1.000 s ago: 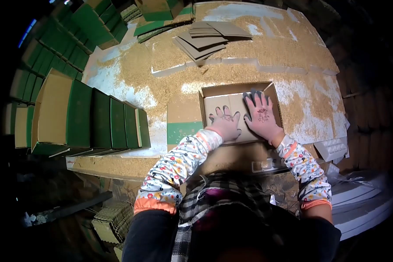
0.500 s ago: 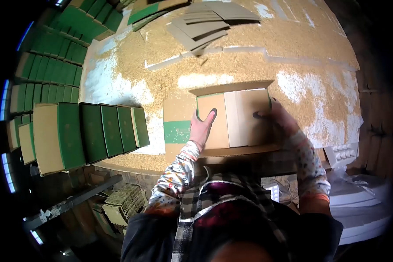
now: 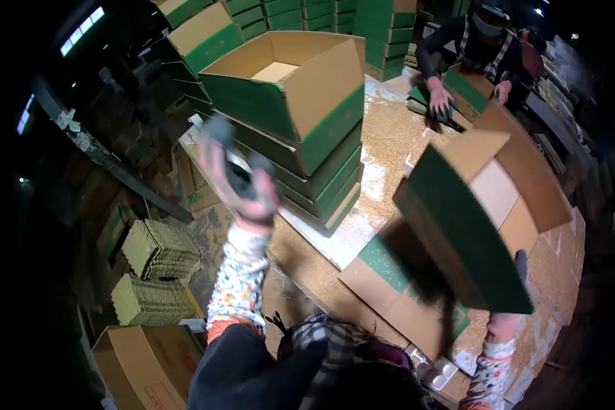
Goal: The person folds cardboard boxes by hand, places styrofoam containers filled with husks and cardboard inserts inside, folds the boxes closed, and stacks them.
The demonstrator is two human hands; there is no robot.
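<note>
A green and brown cardboard box (image 3: 458, 232), its open top showing folded flaps inside, is tilted on edge at the right. My right hand (image 3: 506, 321) grips its near edge, with part of the fingers hidden behind the box. My left hand (image 3: 242, 184), in a glove with dark fingertips, is raised and blurred beside the stack of boxes, its fingers apart and holding nothing. The topmost open box (image 3: 321, 102) of that stack stands just right of my left hand. Below the tilted box lies a flat cardboard sheet (image 3: 383, 307) with a green band.
Sawdust-like bits cover the table (image 3: 396, 143). Across it a co-worker (image 3: 485, 48) handles another green box. More green boxes (image 3: 386, 37) are piled at the back. On the lower left are stacks of pulp trays (image 3: 157, 253) and a brown carton (image 3: 150, 362).
My view has swung left. The box that lay flat between both hands is now lifted and tilted in my right hand. My left hand has let go and moved left to the stack.
</note>
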